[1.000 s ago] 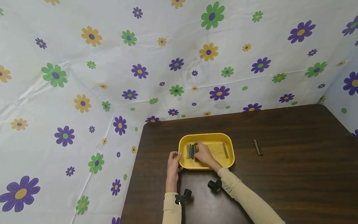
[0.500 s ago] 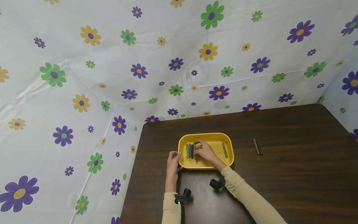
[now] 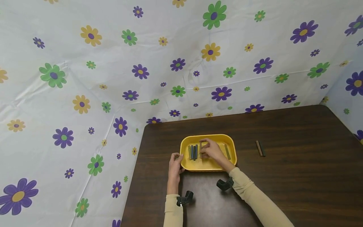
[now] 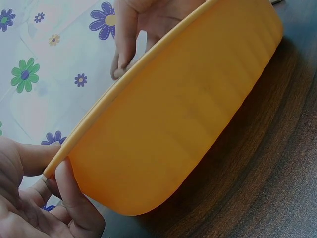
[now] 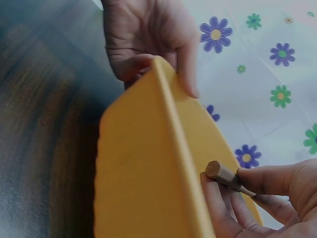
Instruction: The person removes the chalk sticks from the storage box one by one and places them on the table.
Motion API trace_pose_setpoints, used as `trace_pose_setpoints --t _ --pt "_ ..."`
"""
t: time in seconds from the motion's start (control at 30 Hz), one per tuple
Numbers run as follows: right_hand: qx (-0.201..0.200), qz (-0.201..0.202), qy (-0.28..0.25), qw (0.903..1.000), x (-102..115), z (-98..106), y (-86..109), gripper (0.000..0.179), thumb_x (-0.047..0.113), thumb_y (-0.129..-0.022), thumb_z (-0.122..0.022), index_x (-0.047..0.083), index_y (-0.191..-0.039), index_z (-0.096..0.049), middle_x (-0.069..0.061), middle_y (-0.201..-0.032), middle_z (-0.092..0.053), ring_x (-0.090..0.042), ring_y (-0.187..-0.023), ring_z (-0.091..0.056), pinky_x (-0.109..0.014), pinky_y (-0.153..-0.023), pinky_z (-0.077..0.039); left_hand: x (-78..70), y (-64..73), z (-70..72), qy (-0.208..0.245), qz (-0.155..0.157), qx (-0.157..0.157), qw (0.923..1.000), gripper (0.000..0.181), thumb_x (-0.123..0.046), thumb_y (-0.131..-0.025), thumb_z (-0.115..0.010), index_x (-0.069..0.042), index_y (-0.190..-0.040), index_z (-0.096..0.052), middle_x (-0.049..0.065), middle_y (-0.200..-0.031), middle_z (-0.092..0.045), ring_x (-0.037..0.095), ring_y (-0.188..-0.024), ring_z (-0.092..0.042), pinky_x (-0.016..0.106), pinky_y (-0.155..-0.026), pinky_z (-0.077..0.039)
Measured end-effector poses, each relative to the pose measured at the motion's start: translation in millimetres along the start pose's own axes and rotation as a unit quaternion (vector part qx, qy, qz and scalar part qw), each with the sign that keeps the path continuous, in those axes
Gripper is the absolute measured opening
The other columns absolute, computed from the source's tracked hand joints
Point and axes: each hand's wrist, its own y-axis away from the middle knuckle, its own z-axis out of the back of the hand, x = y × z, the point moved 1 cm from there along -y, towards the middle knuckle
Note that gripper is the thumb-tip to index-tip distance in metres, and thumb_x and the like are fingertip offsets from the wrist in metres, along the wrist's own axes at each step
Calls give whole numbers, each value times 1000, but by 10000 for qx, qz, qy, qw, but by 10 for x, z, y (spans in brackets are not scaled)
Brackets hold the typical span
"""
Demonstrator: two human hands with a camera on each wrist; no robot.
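A yellow plastic tray [image 3: 210, 168] stands on the table. My left hand [image 3: 174, 167] grips its left end, thumb over the rim and fingers outside, as the left wrist view also shows. Inside the tray, my right hand [image 3: 213, 151] pinches a brown six-sided crayon [image 5: 221, 173] between thumb and fingers. Just left of it lies a row of crayons: an olive one [image 3: 189, 152], a blue one [image 3: 192, 152] and dark ones [image 3: 196, 152]. Another olive crayon [image 3: 227, 151] lies near the tray's right end.
On the dark wooden table [image 3: 300, 170], to the right of the tray, a brown crayon [image 3: 259, 148] and a dark green crayon [image 3: 262, 148] lie side by side. A flower-printed sheet [image 3: 158, 56] rises behind the table and along its left side.
My right hand has moved slightly right with the brown crayon, away from the row, baring a dark crayon at the row's right end. My left hand keeps its hold on the tray.
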Motion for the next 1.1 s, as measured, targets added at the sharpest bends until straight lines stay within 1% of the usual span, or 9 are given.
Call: trace_pose_setpoints --t 0.13,0.23,0.43,0.6,0.73,0.83,1.0,1.1 --pt "98 67 -192 9997 28 91 11 48 -7 -96 -64 -4 -142 -54 -24 -106 -64 -34 -85 -71 -51 -78 -60 2 -12 1 8 12 24 10000 18 -15 -106 -58 -2 -116 -51 20 -99 -61 21 -71 -54 25 -55 -46" --pt "183 135 -318 9992 47 151 24 49 -8 -96 -64 -6 -143 -51 -25 -106 -63 -36 -86 -70 -52 -78 -60 -7 -9 2 1 32 20 10000 18 -15 -106 -58 -2 -116 -51 20 -98 -61 21 -72 -54 25 -55 -46" --pt "255 164 -338 9990 87 261 53 50 -8 -97 -64 -7 -145 -50 -25 -108 -61 -40 -90 -70 -54 -81 -59 -19 8 -5 -55 36 27 10000 19 -16 -106 -58 -2 -117 -51 18 -97 -59 20 -72 -54 26 -57 -46" --pt "246 210 -301 9990 107 365 67 51 -8 -97 -64 -6 -145 -49 -26 -109 -60 -48 -98 -67 -55 -82 -58 -14 10 -10 -71 44 2 10000 19 -16 -106 -58 -2 -117 -51 16 -95 -59 21 -72 -54 26 -57 -46" --pt "226 215 -350 9989 121 459 83 51 -8 -97 -63 -7 -146 -48 -27 -112 -61 -52 -105 -64 -55 -83 -58 -4 5 -13 -85 40 -22 10000 19 -16 -106 -58 -3 -116 -51 17 -97 -60 21 -72 -54 25 -57 -46" --pt "153 226 -290 9992 130 530 98 52 -8 -97 -65 -7 -146 -49 -27 -112 -61 -48 -102 -67 -54 -83 -58 0 11 -20 -81 38 -44 10000 18 -16 -106 -58 -2 -116 -51 20 -99 -60 21 -73 -54 25 -57 -46" --pt "-48 261 -107 9996 135 649 108 51 -7 -95 -66 -6 -144 -51 -24 -109 -62 -33 -91 -70 -53 -82 -59 29 -3 -29 5 -66 -109 9999 18 -16 -106 -58 -2 -115 -51 20 -98 -58 20 -72 -54 24 -56 -45" --pt "-113 275 -83 9995 134 721 122 51 -6 -96 -66 -6 -144 -51 -25 -110 -62 -31 -90 -70 -51 -81 -59 47 -13 -29 54 -107 -118 9999 18 -17 -106 -58 -2 -114 -50 19 -96 -58 19 -71 -53 24 -55 -44"
